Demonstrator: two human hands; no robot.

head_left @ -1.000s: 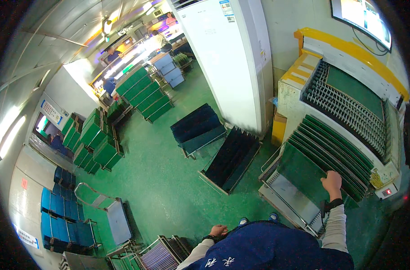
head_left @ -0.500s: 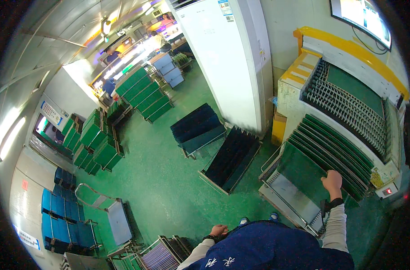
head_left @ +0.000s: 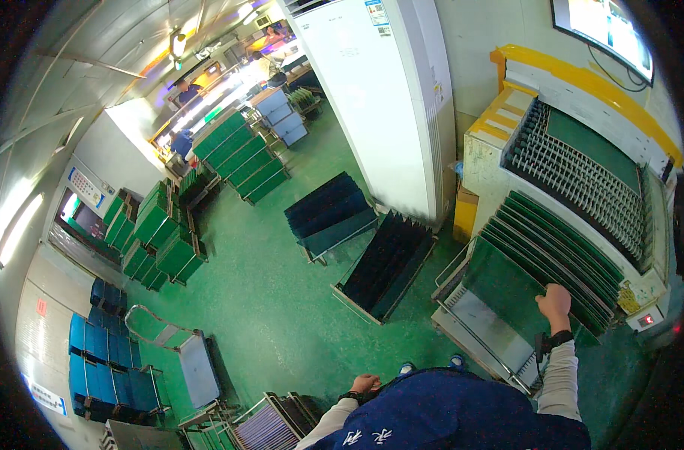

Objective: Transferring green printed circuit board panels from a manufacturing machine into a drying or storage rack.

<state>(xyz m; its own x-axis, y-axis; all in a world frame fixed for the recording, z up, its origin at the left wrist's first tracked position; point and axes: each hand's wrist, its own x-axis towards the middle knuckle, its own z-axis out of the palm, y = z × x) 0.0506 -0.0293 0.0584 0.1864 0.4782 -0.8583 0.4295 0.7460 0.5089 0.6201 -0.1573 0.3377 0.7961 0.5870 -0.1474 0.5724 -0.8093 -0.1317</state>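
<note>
My right hand (head_left: 554, 301) is closed on the upper right edge of the front green panel (head_left: 505, 285), a flat board leaning in a slotted metal rack (head_left: 473, 341). Behind it, several more green panels (head_left: 556, 251) stand tilted in a row in the same rack. My left hand (head_left: 367, 383) hangs beside my waist with its fingers curled in, and nothing shows in it. Both wrists wear dark bands.
A roller conveyor machine (head_left: 582, 187) stands beyond the rack on the right. Two racks of dark blue panels (head_left: 387, 266) (head_left: 331, 214) sit on the green floor ahead. A tall white cabinet (head_left: 372, 97) rises behind them. At left are a flat trolley (head_left: 199, 367) and stacked blue panels (head_left: 106, 367).
</note>
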